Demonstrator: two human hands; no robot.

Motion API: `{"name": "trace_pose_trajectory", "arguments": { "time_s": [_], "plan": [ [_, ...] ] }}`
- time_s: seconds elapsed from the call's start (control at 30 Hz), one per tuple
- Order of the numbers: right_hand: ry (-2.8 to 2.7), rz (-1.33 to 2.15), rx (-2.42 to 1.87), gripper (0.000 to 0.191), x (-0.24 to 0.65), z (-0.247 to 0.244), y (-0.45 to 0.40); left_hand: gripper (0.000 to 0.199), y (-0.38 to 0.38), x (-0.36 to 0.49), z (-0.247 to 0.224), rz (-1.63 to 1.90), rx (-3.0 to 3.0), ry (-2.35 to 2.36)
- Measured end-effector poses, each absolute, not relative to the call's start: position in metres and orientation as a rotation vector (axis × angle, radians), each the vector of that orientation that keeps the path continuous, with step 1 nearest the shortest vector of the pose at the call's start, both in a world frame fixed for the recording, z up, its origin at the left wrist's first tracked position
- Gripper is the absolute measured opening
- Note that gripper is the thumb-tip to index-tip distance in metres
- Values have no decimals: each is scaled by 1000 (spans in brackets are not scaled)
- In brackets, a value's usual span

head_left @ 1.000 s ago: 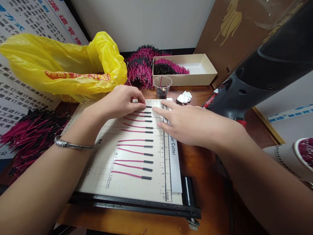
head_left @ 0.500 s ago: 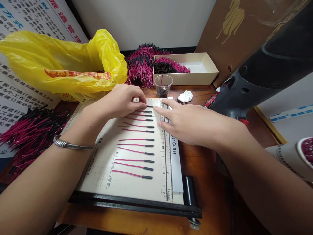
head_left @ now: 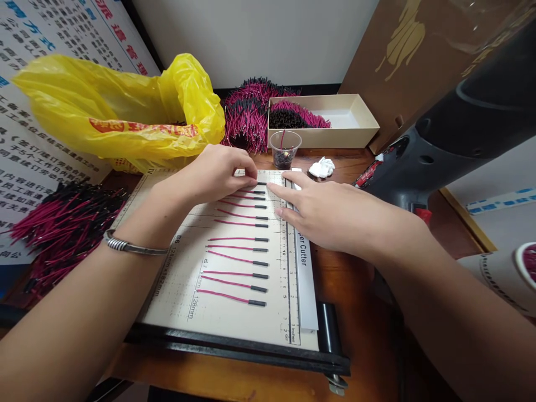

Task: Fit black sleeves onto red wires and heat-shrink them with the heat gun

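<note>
A column of red wires (head_left: 230,239) with black sleeves on their right ends lies across the cream board of a paper cutter (head_left: 226,324). My left hand (head_left: 220,174) is closed in a pinch at the far end of this column, on the topmost wire (head_left: 262,183), whose black sleeve sticks out to the right of the fingertips. Most of that wire is hidden under the hand. Just right of it, my right hand (head_left: 330,212) is open, palm down. Its fingers are spread over the ruler strip at the cutter's right edge, and they hold nothing.
Behind the board stand a clear cup (head_left: 285,151) of small bits, crumpled tissue (head_left: 321,167) and a cream box (head_left: 345,138) of sleeved wires. Wire piles (head_left: 247,120) lie behind and at left (head_left: 62,218). A yellow bag (head_left: 138,145) and a dark grey machine (head_left: 422,151) flank the board.
The whole view has shifted slightly, so everything sits a little farther right in the picture. Both hands keep the same pose and place on the board.
</note>
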State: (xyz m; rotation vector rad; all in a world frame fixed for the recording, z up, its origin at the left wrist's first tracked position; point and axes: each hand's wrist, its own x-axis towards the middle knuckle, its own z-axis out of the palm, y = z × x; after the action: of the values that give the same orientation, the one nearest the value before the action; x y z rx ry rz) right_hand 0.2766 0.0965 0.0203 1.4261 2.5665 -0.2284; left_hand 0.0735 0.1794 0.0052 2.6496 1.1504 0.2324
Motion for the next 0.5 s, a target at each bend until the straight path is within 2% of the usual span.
{"name": "trace_pose_trajectory", "arguments": {
  "time_s": [0.1,0.3,0.5],
  "plan": [
    [2453,-205,1382,52,274,21,96,22,180,73,6,234,2657,1152],
    [2402,-244,1551,56,272,21,97,19,182,72,6,210,2702,1157],
    [2336,-259,1578,54,271,20,99,16,181,72,4,255,2680,1154]
  ]
}}
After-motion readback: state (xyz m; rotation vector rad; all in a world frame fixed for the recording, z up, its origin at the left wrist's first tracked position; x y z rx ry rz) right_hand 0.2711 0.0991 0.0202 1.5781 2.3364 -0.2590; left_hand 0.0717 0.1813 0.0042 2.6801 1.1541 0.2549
